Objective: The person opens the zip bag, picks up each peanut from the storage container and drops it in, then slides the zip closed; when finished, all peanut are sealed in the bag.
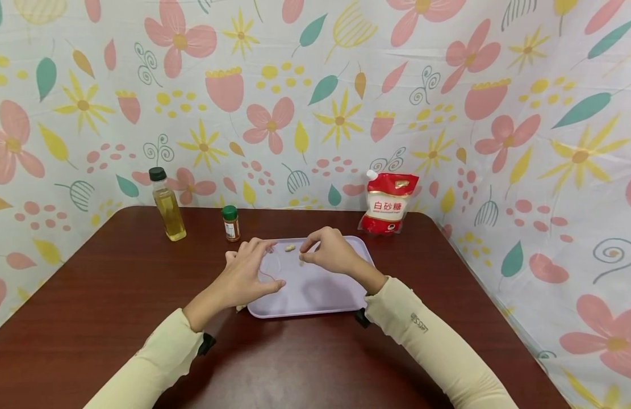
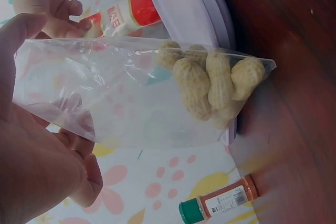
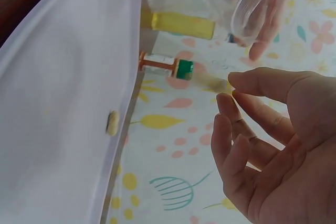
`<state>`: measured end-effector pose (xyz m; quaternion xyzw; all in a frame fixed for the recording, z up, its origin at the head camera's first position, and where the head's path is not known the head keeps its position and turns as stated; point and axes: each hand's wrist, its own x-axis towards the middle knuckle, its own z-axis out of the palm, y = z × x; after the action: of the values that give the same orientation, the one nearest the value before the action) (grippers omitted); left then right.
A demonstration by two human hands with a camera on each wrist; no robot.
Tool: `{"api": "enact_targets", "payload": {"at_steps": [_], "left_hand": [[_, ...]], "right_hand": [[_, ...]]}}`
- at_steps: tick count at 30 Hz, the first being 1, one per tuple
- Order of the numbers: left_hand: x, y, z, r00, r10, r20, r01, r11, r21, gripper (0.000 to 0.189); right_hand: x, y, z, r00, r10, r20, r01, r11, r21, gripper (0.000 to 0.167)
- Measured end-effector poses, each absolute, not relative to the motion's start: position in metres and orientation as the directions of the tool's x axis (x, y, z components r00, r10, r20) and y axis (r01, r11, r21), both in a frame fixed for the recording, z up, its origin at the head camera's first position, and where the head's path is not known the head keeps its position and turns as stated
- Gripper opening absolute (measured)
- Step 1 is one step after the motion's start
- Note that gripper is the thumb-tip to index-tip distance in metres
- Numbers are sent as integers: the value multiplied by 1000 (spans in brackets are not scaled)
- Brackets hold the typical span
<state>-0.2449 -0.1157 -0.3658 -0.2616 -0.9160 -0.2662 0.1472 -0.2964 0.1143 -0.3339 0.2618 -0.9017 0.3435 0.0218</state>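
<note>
Plastic, thin and clear, makes the bag [image 2: 131, 95] your left hand [image 1: 243, 275] grips, its mouth spread wide. Your right hand [image 1: 337, 253] pinches one peanut [image 3: 211, 82], which hangs long way down. From it, the bag's mouth is near, at about nine o'clock, not touching. Another peanut [image 1: 290, 248] lies on the tray [image 1: 315, 301] at eleven o'clock, long way about nine to three, nearer your right hand.

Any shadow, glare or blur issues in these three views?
Head: a soft shadow falls on the tray, and a dull glare lies on the near part of the table; left wrist: small bright glints on the clear bag, peanuts still readable through it; right wrist: the peanut held by the right hand is smeared, its outline lost.
</note>
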Motion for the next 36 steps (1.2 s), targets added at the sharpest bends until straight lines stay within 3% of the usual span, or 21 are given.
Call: {"api": "enact_targets", "payload": {"at_steps": [7, 14, 24, 36], "left_hand": [[-246, -115, -364, -818, 397, 416, 559, 719, 414, 78], [-246, -117, -366, -820, 397, 412, 555, 724, 408, 80], [-244, -118, -367, -818, 398, 415, 558, 723, 407, 80], [-244, -118, -368, -812, 401, 423, 566, 718, 405, 79]], "right_hand": [[-297, 113, -336, -845, -483, 230, -515, 617, -595, 4], [-305, 116, -348, -850, -500, 166, -492, 639, -591, 5], [-315, 121, -372, -782, -622, 51, -539, 631, -558, 10], [-321, 128, -391, -758, -649, -60, -523, 660, -539, 10]]}}
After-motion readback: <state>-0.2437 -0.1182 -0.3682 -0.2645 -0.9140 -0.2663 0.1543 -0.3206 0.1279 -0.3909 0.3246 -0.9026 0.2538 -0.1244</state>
